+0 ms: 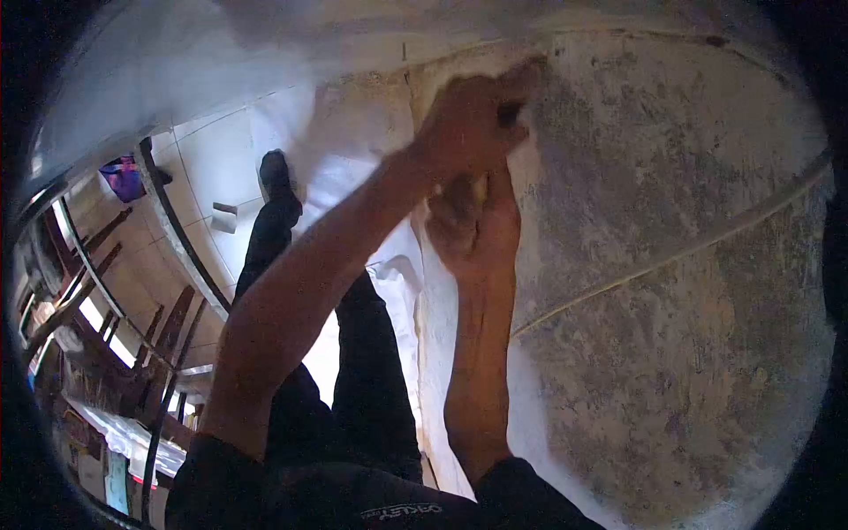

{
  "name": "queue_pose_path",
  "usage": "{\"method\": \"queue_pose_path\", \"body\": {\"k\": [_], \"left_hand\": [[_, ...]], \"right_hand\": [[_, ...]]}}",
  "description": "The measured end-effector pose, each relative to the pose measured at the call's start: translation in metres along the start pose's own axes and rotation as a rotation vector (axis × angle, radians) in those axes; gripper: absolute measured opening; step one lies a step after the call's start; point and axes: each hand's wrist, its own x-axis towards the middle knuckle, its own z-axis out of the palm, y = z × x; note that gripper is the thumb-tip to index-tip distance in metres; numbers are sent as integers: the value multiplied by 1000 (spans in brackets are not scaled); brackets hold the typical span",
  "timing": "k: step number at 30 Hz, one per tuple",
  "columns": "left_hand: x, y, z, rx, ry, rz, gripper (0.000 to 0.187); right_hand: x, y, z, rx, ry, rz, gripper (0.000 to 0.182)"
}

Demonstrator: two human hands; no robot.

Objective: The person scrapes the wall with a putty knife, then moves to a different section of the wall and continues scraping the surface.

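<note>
My left hand (473, 115) reaches across to the upper part of the patchy grey-white wall (654, 380). Its fingers are bent together and smeared by motion, with a dark spot between them near the wall surface. Just below it, my right hand (468, 221) is curled into a fist, its top overlapping the left wrist in this view. What either hand holds is hidden, so I cannot tell what it is. A pale cable or thin pipe (671, 258) runs diagonally along the wall, to the right of my right hand.
White cloth or sheeting (393, 274) lies on the floor along the wall base. A small pale piece (224, 217) lies on the tiles (208, 168). Curved metal bars (177, 243) and wooden furniture (177, 327) stand at left, near a purple bag (124, 179). My dark-trousered legs (375, 371) are below.
</note>
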Motion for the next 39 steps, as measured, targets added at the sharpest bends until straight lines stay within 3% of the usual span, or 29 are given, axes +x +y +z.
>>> {"method": "queue_pose_path", "body": {"k": [2,5,7,10,12,18,20,23,25,28,30,31,33,39], "left_hand": [[10,-4,-3,120,-41,-69,54],[-4,-5,-5,-71,-50,-44,49],[-21,8,2,-145,53,103,45],[1,7,-2,-30,-48,-23,45],[10,3,-5,25,-1,8,44],[-19,17,-5,50,2,81,48],[-17,16,-2,75,-20,79,50],[1,11,-9,60,-50,-50,51],[-4,12,-10,107,1,10,43],[-23,22,-2,0,50,61,42],[-1,11,-3,77,3,25,46],[9,7,-3,157,-42,-5,50],[10,0,-5,163,-14,13,51],[-9,10,-3,231,-44,8,55]], "right_hand": [[16,0,6,54,-29,2,33],[-2,13,-2,132,-60,20,38],[-11,10,-1,135,-71,16,38],[-6,0,-1,10,54,57,37],[17,0,-1,9,-98,37,39],[-28,10,-1,280,-186,190,42],[-10,6,-5,264,-207,186,43],[3,0,6,261,-182,147,44],[-3,7,7,291,-135,123,44],[-19,7,6,365,-248,186,44],[-13,-2,12,98,110,93,40],[-2,-5,9,101,109,86,40],[17,-2,3,294,-276,172,41],[-10,0,-13,304,-334,297,39]]}}
